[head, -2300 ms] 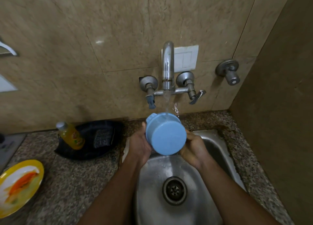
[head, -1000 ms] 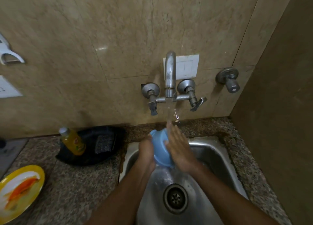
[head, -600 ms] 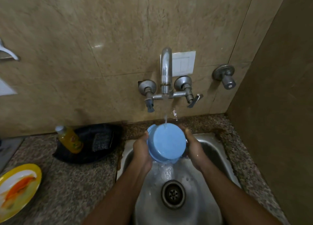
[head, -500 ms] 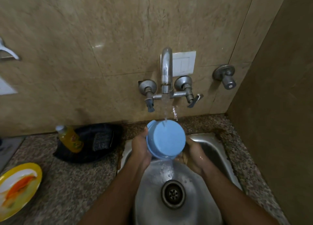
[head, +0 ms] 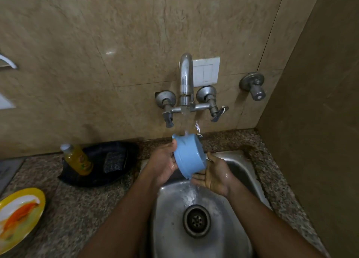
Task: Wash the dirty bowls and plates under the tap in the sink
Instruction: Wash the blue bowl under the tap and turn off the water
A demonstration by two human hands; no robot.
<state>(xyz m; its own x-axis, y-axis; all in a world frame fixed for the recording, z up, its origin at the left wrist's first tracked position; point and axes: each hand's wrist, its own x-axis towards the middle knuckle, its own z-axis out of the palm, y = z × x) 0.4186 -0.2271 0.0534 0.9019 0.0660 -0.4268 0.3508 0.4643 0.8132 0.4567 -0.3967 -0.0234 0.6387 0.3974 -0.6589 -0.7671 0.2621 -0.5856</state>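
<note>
The light blue plastic bowl [head: 189,156] is in my grip over the stainless steel sink [head: 239,160], tipped on its side with its flat base facing me and its rim turned toward the wall. My left hand [head: 165,165] is curled closed on the bowl's rim at its nine o'clock side, thumb on the outer wall. My right hand [head: 211,175] lies open, palm up and wet, fingers spread flat under the bowl at its five o'clock, touching its lower edge without gripping. Water falls from the chrome wall tap [head: 186,79] at twelve o'clock, strikes the top of the bowl, and runs off its low edge into the basin toward the round metal drain [head: 196,220] at six o'clock. On the speckled granite counter [head: 73,205], at nine o'clock from the sink, a black dish [head: 101,178] holds a dark scouring pad [head: 114,161] and a tilted yellow bottle of dish soap [head: 76,159]. At seven o'clock, at the frame edge, sits a yellow plate [head: 19,217] smeared with orange and white residue
</note>
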